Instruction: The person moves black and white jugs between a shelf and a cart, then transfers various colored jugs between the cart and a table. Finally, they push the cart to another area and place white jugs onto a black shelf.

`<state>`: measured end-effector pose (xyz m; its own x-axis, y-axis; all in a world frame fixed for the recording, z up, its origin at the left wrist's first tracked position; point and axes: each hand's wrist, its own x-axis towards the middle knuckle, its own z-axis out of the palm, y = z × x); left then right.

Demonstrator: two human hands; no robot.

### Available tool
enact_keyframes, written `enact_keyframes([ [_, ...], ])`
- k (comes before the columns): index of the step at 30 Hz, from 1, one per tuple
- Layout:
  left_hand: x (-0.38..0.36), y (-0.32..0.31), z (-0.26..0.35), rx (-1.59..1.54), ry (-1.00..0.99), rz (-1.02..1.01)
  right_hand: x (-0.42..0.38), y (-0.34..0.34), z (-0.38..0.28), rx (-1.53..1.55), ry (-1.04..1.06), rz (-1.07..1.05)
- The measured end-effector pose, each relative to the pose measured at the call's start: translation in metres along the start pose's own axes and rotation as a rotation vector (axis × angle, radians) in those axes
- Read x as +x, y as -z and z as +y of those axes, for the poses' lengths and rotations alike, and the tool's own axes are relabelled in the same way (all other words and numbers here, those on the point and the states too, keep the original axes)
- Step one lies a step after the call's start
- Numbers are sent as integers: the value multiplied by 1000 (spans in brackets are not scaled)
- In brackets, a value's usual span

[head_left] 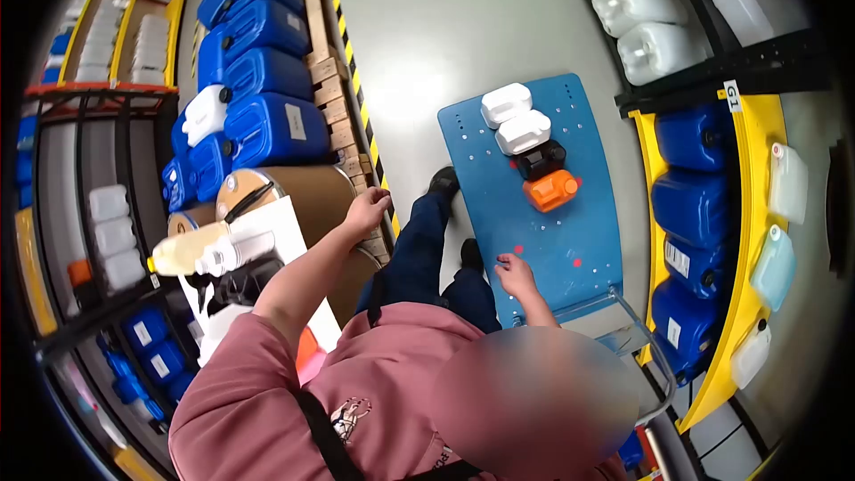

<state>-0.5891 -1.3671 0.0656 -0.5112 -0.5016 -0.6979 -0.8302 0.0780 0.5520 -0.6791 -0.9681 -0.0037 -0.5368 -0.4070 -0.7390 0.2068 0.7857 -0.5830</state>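
Note:
My left hand (367,212) is raised beside the cardboard drums (312,194), its fingers loosely bent and partly apart, with nothing visible in it. Over the near part of a blue platform cart (557,236) hangs my right hand (517,276), holding nothing, thumb and fingers apart. Further along the cart, an orange canister (550,191) lies beside a black canister (540,160). Beyond them are two white canisters, the nearer white canister (523,133) and the farther white canister (506,105). Red marks dot the cart's surface.
Blue jerrycans (272,129) line a wooden pallet (331,93) at left, by black-yellow floor tape (356,93). A white board (298,249) with bottles is near my left arm. Racks with canisters stand both sides; a yellow rack (753,129) is at right. The cart's handle (655,347) is near.

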Motion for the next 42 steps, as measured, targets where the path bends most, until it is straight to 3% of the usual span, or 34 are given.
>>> enact_keyframes([
  [2, -50, -13, -34, -196, 19, 29, -17, 20, -4, -44, 75, 4],
  [5, -148, -23, -38, -436, 10, 11, -32, 42, -5, -80, 110, 3],
  [7, -195, -23, -59, -362, 7, 19, -36, 46, -13, -121, 85, -35],
  [10, -250, -18, -97, -223, -166, 239, -35, 39, -28, -200, 144, -144],
  [11, -265, -15, -109, -358, -75, 230, -27, 32, -29, -263, 195, -219],
  [13, -293, -16, -143, -418, -69, 390, -7, 13, -35, -315, 154, -279],
  [17, -347, -39, -223, -602, 29, 601, -40, -51, -128, -529, 215, -439],
  [19, -388, -51, -257, -690, 112, 668, -44, -92, -153, -644, 393, -518],
  [22, -449, -74, -302, -788, 239, 738, -72, -160, -191, -687, 538, -650],
  [24, -492, -92, -324, -856, 399, 652, -106, -203, -208, -720, 569, -711],
  [25, -511, -104, -339, -912, 386, 657, -128, -226, -213, -709, 591, -758],
  [28, -533, -160, -401, -873, 465, 774, -204, -281, -230, -690, 725, -957],
  [31, -574, -159, -414, -1213, 728, 759, -281, -323, -249, -640, 799, -1017],
  [32, -572, -179, -434, -1183, 711, 832, -302, -335, -254, -651, 798, -1024],
  [34, -580, -188, -443, -1208, 712, 888, -337, -357, -265, -577, 1062, -980],
  [35, -582, -190, -447, -1222, 705, 943, -351, -368, -269, -581, 1065, -988],
  [37, -579, -196, -455, -1231, 680, 1010, -376, -388, -279, -552, 1277, -1005],
  [39, -577, -195, -457, -1238, 655, 1083, -390, -406, -282, -626, 1266, -1010],
  [41, -576, -187, -448, -1335, 652, 1140, -394, -425, -278, -860, 1514, -908],
  [42, -575, -185, -441, -1342, 660, 1159, -397, -432, -277, -975, 1459, -924],
])
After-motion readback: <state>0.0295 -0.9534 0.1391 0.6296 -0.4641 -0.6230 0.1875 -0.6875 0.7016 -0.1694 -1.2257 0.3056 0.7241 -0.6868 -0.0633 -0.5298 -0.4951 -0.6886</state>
